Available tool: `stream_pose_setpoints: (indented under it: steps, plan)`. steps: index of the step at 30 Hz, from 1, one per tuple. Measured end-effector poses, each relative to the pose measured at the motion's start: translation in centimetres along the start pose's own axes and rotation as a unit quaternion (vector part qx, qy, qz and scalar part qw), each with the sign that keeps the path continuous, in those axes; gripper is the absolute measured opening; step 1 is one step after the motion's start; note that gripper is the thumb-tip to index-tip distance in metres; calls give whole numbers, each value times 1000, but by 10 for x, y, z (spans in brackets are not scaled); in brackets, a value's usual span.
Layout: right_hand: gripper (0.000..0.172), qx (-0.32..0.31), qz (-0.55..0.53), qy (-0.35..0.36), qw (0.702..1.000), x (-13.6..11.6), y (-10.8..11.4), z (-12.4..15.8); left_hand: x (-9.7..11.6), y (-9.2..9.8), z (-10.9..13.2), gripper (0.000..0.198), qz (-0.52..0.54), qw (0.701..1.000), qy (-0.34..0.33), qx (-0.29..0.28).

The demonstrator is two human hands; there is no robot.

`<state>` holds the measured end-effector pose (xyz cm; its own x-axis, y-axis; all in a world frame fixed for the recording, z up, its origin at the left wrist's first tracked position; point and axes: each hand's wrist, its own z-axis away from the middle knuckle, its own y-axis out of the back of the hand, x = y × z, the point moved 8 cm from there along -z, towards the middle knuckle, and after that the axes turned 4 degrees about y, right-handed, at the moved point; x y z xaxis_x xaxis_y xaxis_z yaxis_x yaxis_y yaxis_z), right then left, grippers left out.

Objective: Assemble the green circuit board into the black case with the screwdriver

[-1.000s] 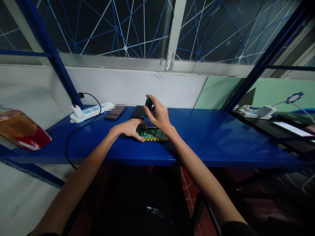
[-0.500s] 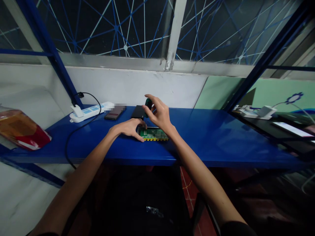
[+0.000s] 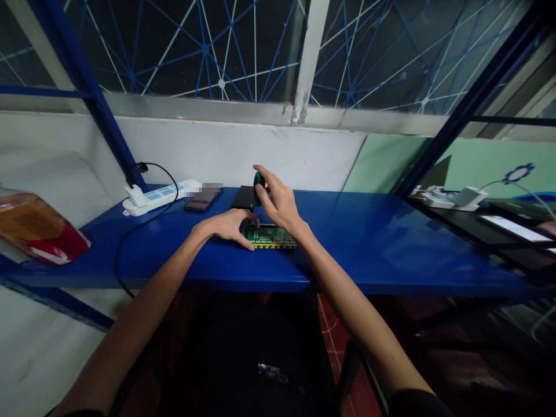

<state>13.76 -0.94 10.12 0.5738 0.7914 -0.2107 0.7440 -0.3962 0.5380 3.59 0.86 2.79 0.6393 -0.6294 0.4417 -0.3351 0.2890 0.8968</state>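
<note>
On the blue desk lies a green circuit board (image 3: pixel 274 234) with a row of yellow ports along its near edge. My left hand (image 3: pixel 227 225) grips the board's left end, thumb at the front and fingers at the back. Above that end, my right hand (image 3: pixel 281 202) holds a screwdriver (image 3: pixel 258 188) roughly upright by its dark green handle. The screwdriver's shaft points down toward the board's left end; whether its tip touches a screw I cannot tell. Behind the hands sits a flat black case part (image 3: pixel 243 197).
A dark phone (image 3: pixel 203 198) and a white power strip (image 3: pixel 160 196) with a black cable (image 3: pixel 119 255) lie at the left of the blue desk (image 3: pixel 373 243). A red and orange package (image 3: pixel 41 229) stands far left. On the right are a white adapter (image 3: pixel 469 198) and a lit phone (image 3: pixel 516 228).
My right hand and the screwdriver handle have shifted slightly left, and the fingers have turned a little around the handle. My left hand and the board stay in place.
</note>
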Motion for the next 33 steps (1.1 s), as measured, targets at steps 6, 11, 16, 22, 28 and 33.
stream_pose_setpoints:
  steps: [6, 11, 16, 22, 28, 33]
  plan:
    - [46, 4, 5, -7, 1000, 1, 0, 1, -1, 0, 0, 60, 2, 1000, -4, 3]
    - [45, 9, 4, -2, 1000, 0, 1, 1, 0, 0, 0, 63, 2, 1000, 10, -6]
    - [45, 18, 20, -1, 1000, 4, 3, 1, 0, 3, 0, 58, 9, 1000, 0, 8]
    - [42, 19, 16, 2, 1000, 1, 2, 1, 0, 25, -1, 28, 90, 983, -27, 157]
    - [46, 8, 24, 3, 1000, -1, -1, 2, -4, 27, -4, 20, 108, 975, -12, 194]
    - [46, 1, 22, 0, 1000, -1, -1, 3, 2, 24, -5, 24, 100, 982, -21, 157]
